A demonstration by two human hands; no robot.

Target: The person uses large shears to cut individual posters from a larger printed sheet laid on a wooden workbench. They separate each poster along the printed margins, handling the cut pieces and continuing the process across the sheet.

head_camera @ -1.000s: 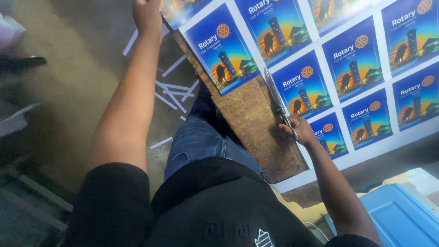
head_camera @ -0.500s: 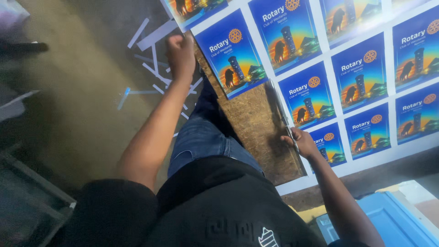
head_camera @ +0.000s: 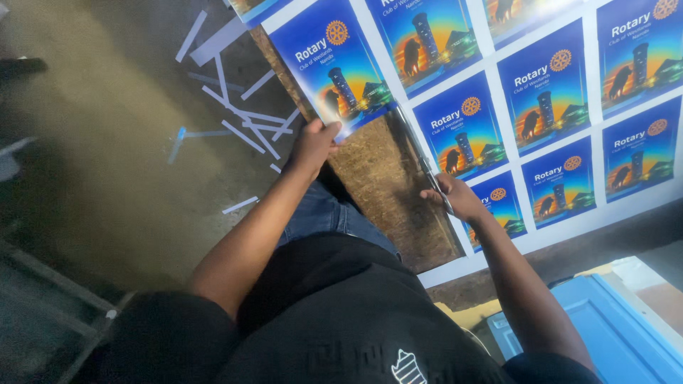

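Note:
A large white sheet (head_camera: pixel 569 227) printed with several blue and orange cards lies over a brown board (head_camera: pixel 388 195). My left hand (head_camera: pixel 316 146) pinches the lower corner of the nearest blue card (head_camera: pixel 327 67) at the sheet's cut left edge. My right hand (head_camera: pixel 455 199) grips a pair of scissors (head_camera: pixel 416 153), whose blades point up along the white gap between two columns of cards. The two hands are a card's width apart.
Thin white paper offcuts (head_camera: pixel 238 121) are scattered on the dark floor to the left. A blue plastic lid or crate (head_camera: pixel 605 334) sits at the lower right. My jeans-clad leg (head_camera: pixel 324 217) is under the board's near edge.
My left hand has drawn back from the far end of the strip toward my body and now holds the nearest card's corner. My right hand stays on the scissors.

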